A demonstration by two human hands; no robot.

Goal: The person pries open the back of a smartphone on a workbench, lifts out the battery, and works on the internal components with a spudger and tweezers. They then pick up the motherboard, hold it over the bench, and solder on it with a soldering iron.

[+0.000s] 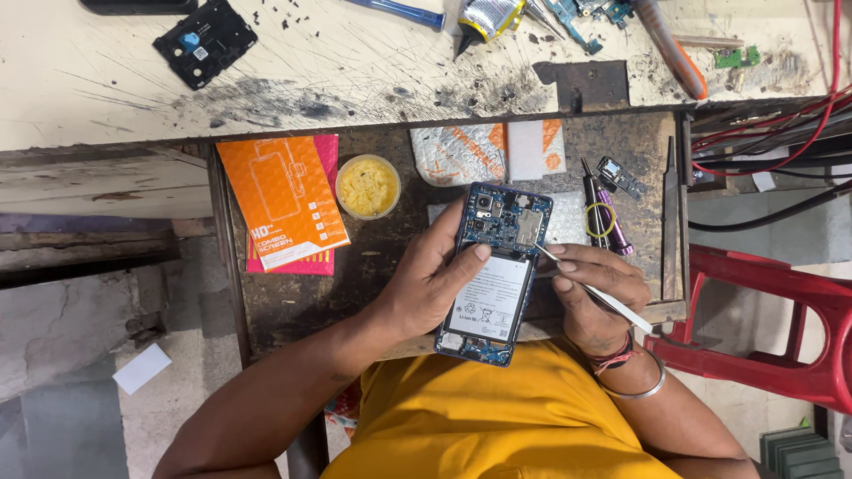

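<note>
Over scratched drawer tray [293, 293], left hand [426, 279] is gripping opened blue phone [497, 266], right hand [595, 293] pinching white plastic pry tool [612, 302] beside round yellow paste tub [367, 186].

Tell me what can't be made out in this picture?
Head view:
- Tweezers: the tip on the opened phone is too small to show what it touches.
- Phone's left edge: hidden by the left hand.
- Tweezers' middle: covered by the right hand.
- Tools at the top: cut off by the edge.
</note>
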